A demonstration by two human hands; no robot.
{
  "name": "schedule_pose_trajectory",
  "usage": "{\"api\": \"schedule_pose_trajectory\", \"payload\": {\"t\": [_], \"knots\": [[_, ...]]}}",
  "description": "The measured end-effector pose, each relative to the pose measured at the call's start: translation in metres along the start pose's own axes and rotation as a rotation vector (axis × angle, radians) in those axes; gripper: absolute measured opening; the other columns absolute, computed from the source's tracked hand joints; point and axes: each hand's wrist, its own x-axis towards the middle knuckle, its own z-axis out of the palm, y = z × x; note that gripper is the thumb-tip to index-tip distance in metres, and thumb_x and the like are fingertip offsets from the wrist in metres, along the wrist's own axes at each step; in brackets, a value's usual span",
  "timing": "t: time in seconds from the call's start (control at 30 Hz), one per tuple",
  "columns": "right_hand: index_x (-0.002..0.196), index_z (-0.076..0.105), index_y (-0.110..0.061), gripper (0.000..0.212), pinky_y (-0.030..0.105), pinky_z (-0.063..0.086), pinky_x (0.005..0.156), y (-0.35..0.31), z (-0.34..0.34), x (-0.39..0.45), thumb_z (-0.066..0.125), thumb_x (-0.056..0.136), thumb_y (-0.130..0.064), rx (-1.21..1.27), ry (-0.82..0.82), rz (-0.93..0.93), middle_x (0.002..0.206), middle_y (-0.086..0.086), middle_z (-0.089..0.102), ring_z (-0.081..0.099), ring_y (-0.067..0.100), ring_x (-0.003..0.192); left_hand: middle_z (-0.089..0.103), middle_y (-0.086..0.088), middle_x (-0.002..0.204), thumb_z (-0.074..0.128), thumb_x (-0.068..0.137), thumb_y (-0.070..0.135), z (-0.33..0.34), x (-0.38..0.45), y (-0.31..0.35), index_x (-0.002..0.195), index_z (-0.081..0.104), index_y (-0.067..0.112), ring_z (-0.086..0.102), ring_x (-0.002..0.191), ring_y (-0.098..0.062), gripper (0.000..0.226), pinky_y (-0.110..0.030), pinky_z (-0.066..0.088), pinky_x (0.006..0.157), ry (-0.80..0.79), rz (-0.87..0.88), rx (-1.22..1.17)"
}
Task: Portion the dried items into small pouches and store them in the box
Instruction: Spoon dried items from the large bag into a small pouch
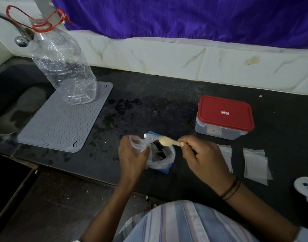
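My left hand (132,158) grips a small clear pouch (137,143) with its mouth held open. My right hand (202,158) pinches the handle of a pale wooden spoon (167,141), whose bowl hovers beside the pouch mouth. Below and between the hands sits an open plastic bag (163,158) holding dark dried items, resting on the black counter. A clear box with a red lid (224,117), closed, stands behind my right hand. Flat empty pouches (254,165) lie to the right, one of them partly hidden by my right hand.
A grey ribbed mat (62,123) lies at left with a large clear plastic bottle (62,65) on it. A sink (10,102) and tap are far left. A white controller (307,189) sits at the right edge. Wet spots mark the counter centre.
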Motion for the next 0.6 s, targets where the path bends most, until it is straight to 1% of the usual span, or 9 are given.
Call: {"api": "schedule_pose_trajectory", "payload": {"t": [0.07, 0.1, 0.13, 0.2, 0.3, 0.37, 0.43, 0.53, 0.6], "knots": [[0.092, 0.065, -0.02, 0.018, 0.036, 0.045, 0.047, 0.007, 0.011, 0.001, 0.049, 0.096, -0.026, -0.067, -0.119, 0.071, 0.064, -0.005, 0.06, 0.053, 0.01, 0.053, 0.062, -0.003, 0.1, 0.077, 0.077, 0.026, -0.002, 0.003, -0.005, 0.096, 0.052, 0.035, 0.065, 0.092, -0.023, 0.033, -0.048, 0.058, 0.076, -0.026, -0.218, -0.163], [0.092, 0.064, -0.02, 0.015, 0.035, 0.044, 0.047, 0.01, 0.017, 0.0, 0.05, 0.095, -0.026, -0.107, -0.174, 0.099, 0.065, -0.004, 0.061, 0.055, 0.012, 0.054, 0.062, -0.005, 0.102, 0.077, 0.081, 0.025, -0.002, 0.004, -0.006, 0.101, 0.053, 0.031, 0.065, 0.092, -0.024, 0.032, -0.051, 0.059, 0.076, -0.052, -0.337, -0.252], [0.092, 0.063, -0.02, 0.014, 0.034, 0.044, 0.048, 0.011, 0.022, 0.0, 0.051, 0.096, -0.026, -0.147, -0.226, 0.125, 0.066, -0.003, 0.062, 0.057, 0.014, 0.056, 0.063, -0.006, 0.103, 0.076, 0.084, 0.023, 0.0, 0.004, -0.007, 0.108, 0.054, 0.023, 0.065, 0.091, -0.023, 0.033, -0.049, 0.059, 0.075, -0.076, -0.437, -0.316], [0.092, 0.061, -0.02, 0.015, 0.033, 0.046, 0.052, 0.01, 0.03, 0.0, 0.05, 0.097, -0.028, -0.221, -0.321, 0.164, 0.069, -0.004, 0.06, 0.058, 0.016, 0.06, 0.064, -0.008, 0.102, 0.077, 0.083, 0.024, 0.003, 0.003, -0.009, 0.119, 0.053, 0.007, 0.066, 0.091, -0.024, 0.047, -0.045, 0.06, 0.07, -0.124, -0.547, -0.415], [0.093, 0.056, -0.019, 0.016, 0.035, 0.05, 0.058, 0.005, 0.035, 0.004, 0.046, 0.098, -0.031, -0.323, -0.405, 0.176, 0.074, -0.004, 0.058, 0.058, 0.016, 0.065, 0.07, -0.012, 0.11, 0.081, 0.068, 0.039, 0.011, -0.004, -0.01, 0.121, 0.059, 0.013, 0.07, 0.099, -0.03, 0.062, -0.055, 0.061, 0.077, -0.191, -0.593, -0.496], [0.093, 0.056, -0.018, 0.015, 0.032, 0.047, 0.058, 0.003, 0.037, 0.007, 0.046, 0.098, -0.029, -0.336, -0.426, 0.183, 0.076, -0.003, 0.057, 0.057, 0.016, 0.067, 0.071, -0.012, 0.113, 0.081, 0.063, 0.04, 0.015, -0.007, -0.009, 0.121, 0.06, 0.014, 0.071, 0.099, -0.027, 0.068, -0.048, 0.062, 0.074, -0.224, -0.612, -0.495], [0.095, 0.055, -0.019, 0.014, 0.031, 0.048, 0.061, 0.003, 0.04, 0.007, 0.046, 0.099, -0.029, -0.349, -0.448, 0.203, 0.08, -0.002, 0.059, 0.058, 0.016, 0.07, 0.07, -0.013, 0.113, 0.081, 0.066, 0.032, 0.018, -0.008, -0.007, 0.12, 0.057, 0.015, 0.07, 0.1, -0.028, 0.061, -0.043, 0.06, 0.072, -0.251, -0.643, -0.528], [0.092, 0.056, -0.018, 0.015, 0.034, 0.053, 0.062, 0.014, 0.046, 0.004, 0.047, 0.098, -0.029, -0.274, -0.419, 0.282, 0.078, -0.002, 0.061, 0.06, 0.014, 0.068, 0.068, -0.015, 0.109, 0.072, 0.083, 0.01, 0.023, -0.005, -0.006, 0.112, 0.054, 0.019, 0.068, 0.096, -0.031, 0.035, -0.049, 0.056, 0.08, -0.277, -0.693, -0.578], [0.091, 0.059, -0.019, 0.015, 0.038, 0.055, 0.062, 0.024, 0.048, 0.002, 0.048, 0.098, -0.027, -0.169, -0.364, 0.367, 0.073, -0.003, 0.062, 0.061, 0.013, 0.064, 0.068, -0.015, 0.107, 0.064, 0.084, 0.001, 0.025, -0.002, -0.006, 0.118, 0.056, 0.013, 0.066, 0.092, -0.031, 0.037, -0.046, 0.056, 0.076, -0.304, -0.694, -0.641]]}}
